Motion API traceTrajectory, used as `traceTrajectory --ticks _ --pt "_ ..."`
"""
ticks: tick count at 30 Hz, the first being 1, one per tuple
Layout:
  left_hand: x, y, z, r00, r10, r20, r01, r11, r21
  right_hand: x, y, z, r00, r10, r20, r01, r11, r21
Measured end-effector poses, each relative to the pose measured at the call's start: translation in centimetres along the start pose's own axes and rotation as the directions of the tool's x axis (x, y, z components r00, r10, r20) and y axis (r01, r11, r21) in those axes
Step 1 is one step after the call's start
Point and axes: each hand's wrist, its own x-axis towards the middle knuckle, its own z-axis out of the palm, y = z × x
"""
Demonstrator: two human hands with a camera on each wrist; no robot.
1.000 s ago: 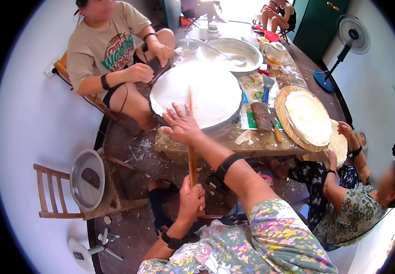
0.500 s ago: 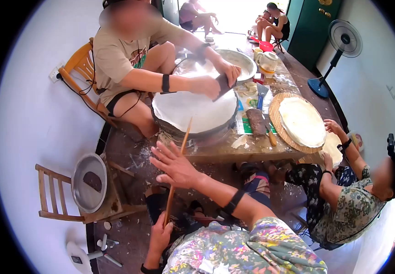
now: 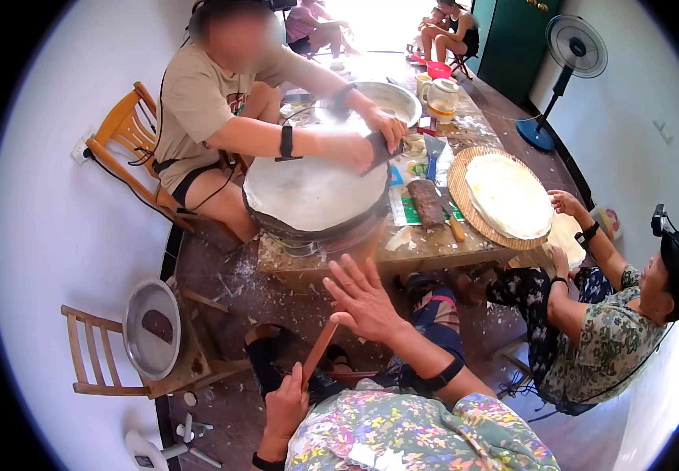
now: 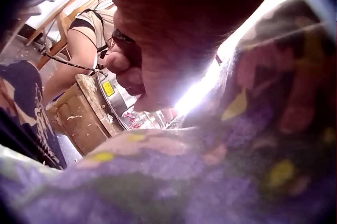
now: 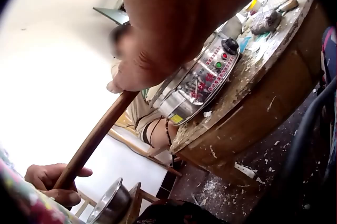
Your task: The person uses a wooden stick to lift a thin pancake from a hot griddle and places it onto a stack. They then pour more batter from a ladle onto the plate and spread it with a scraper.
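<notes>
My left hand (image 3: 286, 406) grips the lower end of a wooden stick (image 3: 321, 350) near my lap. My right hand (image 3: 367, 308) has its fingers spread, with the thumb side by the stick's upper end; in the right wrist view the stick (image 5: 95, 139) runs from that thumb down to my left hand (image 5: 55, 184). Beyond them, on the table, stands the round griddle (image 3: 316, 196) with a thin white sheet over it. A person across from me holds a dark block (image 3: 381, 151) at the griddle's right edge.
The table (image 3: 402, 255) also bears a woven board (image 3: 459, 192) with pale flat rounds, a brown roll (image 3: 426, 202), a scraper (image 3: 434, 157) and a basin (image 3: 402, 98). At right sits another person (image 3: 606, 330). A metal bowl (image 3: 151, 353) rests on a chair at left.
My right hand and the stick have come back from the griddle toward my lap. The person across has leaned in and brought the dark block over the griddle.
</notes>
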Motion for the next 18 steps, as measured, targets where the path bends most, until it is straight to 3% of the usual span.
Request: traceTrajectory --ticks 11,18 --pt "2.1 1.1 -0.6 0.997 -0.064 0.053 0.07 0.988 -0.135 0.3 1.5 -0.7 0.96 0.237 -0.147 -0.248 0.967 -0.056" --pt "7.0 1.1 -0.8 0.998 -0.057 -0.035 0.047 0.965 -0.259 4.9 4.9 -0.2 0.961 0.204 -0.188 -0.221 0.972 -0.076"
